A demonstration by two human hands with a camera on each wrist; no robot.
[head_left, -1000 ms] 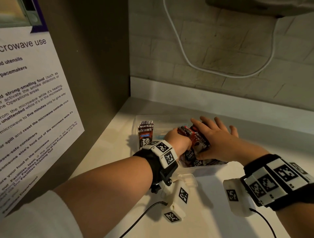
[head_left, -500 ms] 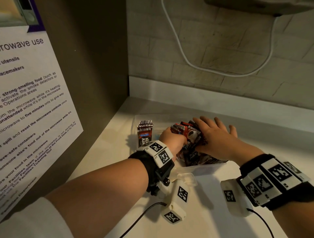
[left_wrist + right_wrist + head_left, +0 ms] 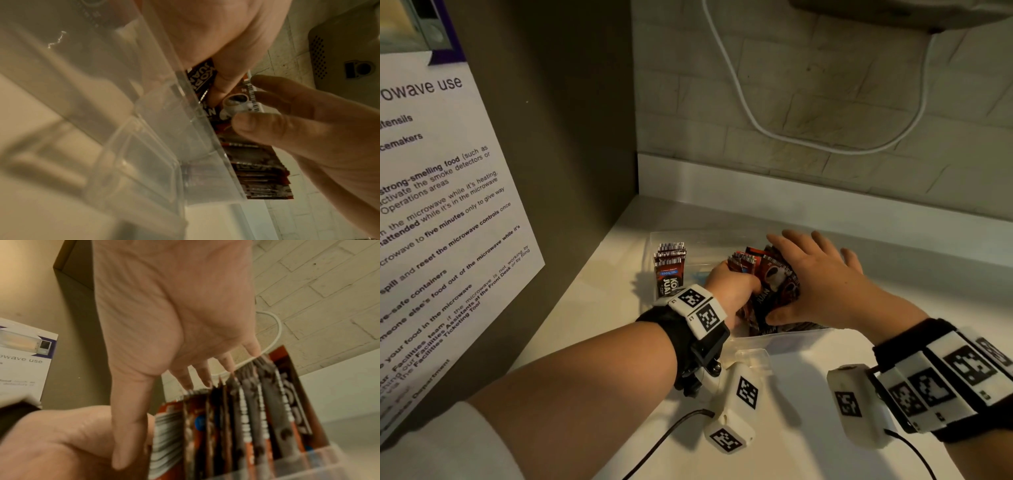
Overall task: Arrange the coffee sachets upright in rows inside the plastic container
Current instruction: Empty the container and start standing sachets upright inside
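A clear rectangular plastic container (image 3: 787, 337) is seen on the pale tabletop (image 3: 619, 308), close to the corner formed by a dark side panel (image 3: 558, 137) and a pale brick wall (image 3: 825, 102).

A loose bundle of red-and-black coffee sachets (image 3: 767, 287) is held inside the container, toward its right half. The sachets stand roughly on end, fanned and tilted, with barcoded top edges uppermost. The bundle is flanked by both hands.

The left hand (image 3: 732, 291) is set against the bundle's left side; its fingers are curled round the sachets, with the thumb seen from the left wrist view pressed on a sachet face printed with a coffee cup (image 3: 236, 102).

The right hand (image 3: 822, 284) is laid over the bundle's top and right side. Its fingers (image 3: 205, 376) are straight and spread, tips touching the sachet tops; the thumb is extended down the near side.

A second, tidy stack of upright sachets (image 3: 669, 270) is seen at the container's left end, apart from the held bundle.

A printed microwave-use notice (image 3: 441, 222) is fixed to the side panel. A white cable (image 3: 743, 102) hangs in a loop on the wall.
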